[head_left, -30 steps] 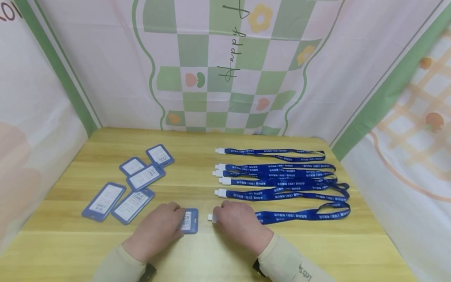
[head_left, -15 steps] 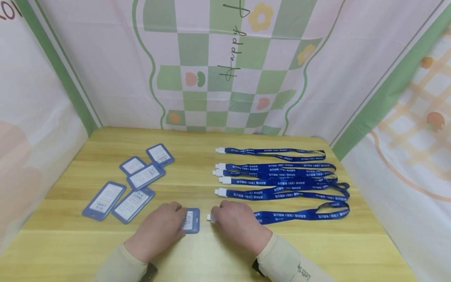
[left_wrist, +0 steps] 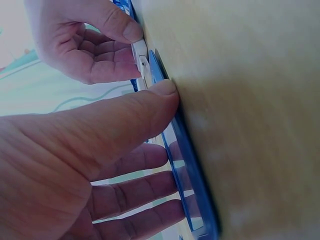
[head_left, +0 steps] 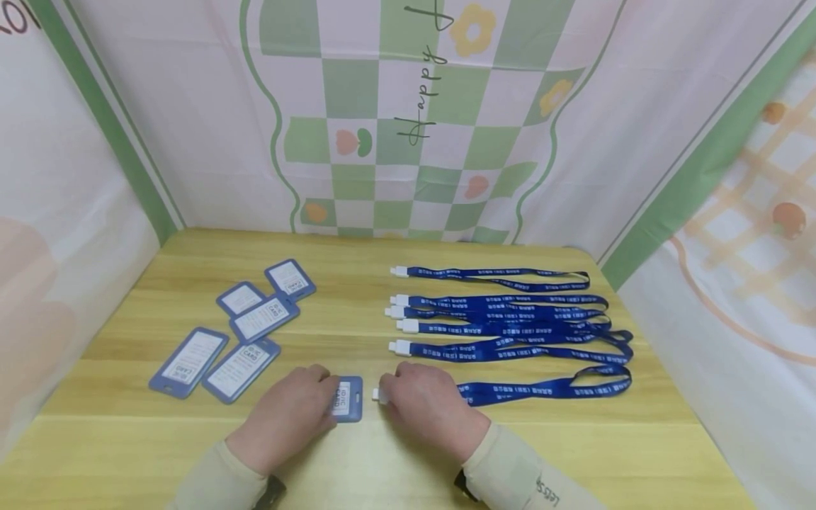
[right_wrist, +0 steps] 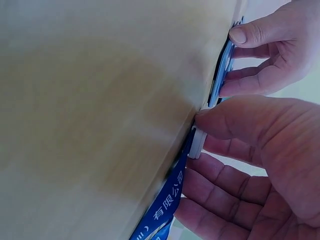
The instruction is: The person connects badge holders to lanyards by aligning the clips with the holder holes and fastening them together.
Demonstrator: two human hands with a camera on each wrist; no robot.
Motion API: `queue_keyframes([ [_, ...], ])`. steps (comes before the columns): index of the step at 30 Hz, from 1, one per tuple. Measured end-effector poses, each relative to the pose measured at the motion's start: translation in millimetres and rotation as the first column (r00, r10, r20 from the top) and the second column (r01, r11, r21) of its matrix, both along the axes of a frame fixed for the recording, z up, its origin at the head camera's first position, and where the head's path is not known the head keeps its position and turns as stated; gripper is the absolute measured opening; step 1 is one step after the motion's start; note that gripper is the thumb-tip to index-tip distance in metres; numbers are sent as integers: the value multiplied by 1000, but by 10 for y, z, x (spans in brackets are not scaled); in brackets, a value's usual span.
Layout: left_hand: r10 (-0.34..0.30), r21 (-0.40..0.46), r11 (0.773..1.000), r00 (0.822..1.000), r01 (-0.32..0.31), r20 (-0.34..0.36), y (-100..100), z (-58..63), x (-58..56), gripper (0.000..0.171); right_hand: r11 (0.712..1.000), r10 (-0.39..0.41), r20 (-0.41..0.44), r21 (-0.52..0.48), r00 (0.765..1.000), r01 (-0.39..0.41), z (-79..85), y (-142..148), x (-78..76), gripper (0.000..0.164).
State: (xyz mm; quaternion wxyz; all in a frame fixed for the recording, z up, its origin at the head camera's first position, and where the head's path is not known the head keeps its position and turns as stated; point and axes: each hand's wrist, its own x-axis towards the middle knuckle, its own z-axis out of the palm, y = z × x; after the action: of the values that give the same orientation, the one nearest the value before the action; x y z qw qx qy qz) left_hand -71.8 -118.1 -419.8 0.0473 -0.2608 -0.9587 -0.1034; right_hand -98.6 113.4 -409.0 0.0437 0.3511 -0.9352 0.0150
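Observation:
In the head view my left hand (head_left: 290, 414) holds a blue ID card holder (head_left: 355, 400) by its edges, low over the table or on it. Its slotted end points right. The left wrist view shows the thumb on one edge of the card holder (left_wrist: 192, 172) and the fingers at the other. My right hand (head_left: 430, 404) pinches the white plastic clip (right_wrist: 196, 145) of a navy lanyard (head_left: 548, 389) between thumb and fingers. The clip's tip faces the slotted end, with a small gap between them in the head view. The lanyard's strap trails right along the table.
Several other blue card holders (head_left: 242, 372) lie at the left of the wooden table (head_left: 395, 453), some overlapping. Several navy lanyards (head_left: 510, 329) lie in rows at the right, white clips toward the middle. Printed fabric (head_left: 350, 92) hangs behind the table and at both sides.
The card holder in my left hand has shifted slightly right. My right hand has drawn the lanyard clip slightly left, so the gap between them has narrowed.

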Motion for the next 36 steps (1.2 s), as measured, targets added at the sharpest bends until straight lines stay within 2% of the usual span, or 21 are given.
queue_keyframes([
  [7,1,-7,1000,1000,-1,7,9,6,-6,54,1000,16,-26,-19,1000,-17,-16,-5,8,12],
  [19,-13,-2,1000,999,13,-33,9,-13,0,53,999,36,-38,-36,999,-37,-29,-15,4,13],
  [31,-18,6,1000,999,18,-46,21,-23,2,50,999,45,-4,-31,999,-45,-2,-45,19,12],
  [36,-32,4,999,996,33,-84,27,-44,3,47,999,48,5,-21,999,-48,-4,-56,21,13],
])
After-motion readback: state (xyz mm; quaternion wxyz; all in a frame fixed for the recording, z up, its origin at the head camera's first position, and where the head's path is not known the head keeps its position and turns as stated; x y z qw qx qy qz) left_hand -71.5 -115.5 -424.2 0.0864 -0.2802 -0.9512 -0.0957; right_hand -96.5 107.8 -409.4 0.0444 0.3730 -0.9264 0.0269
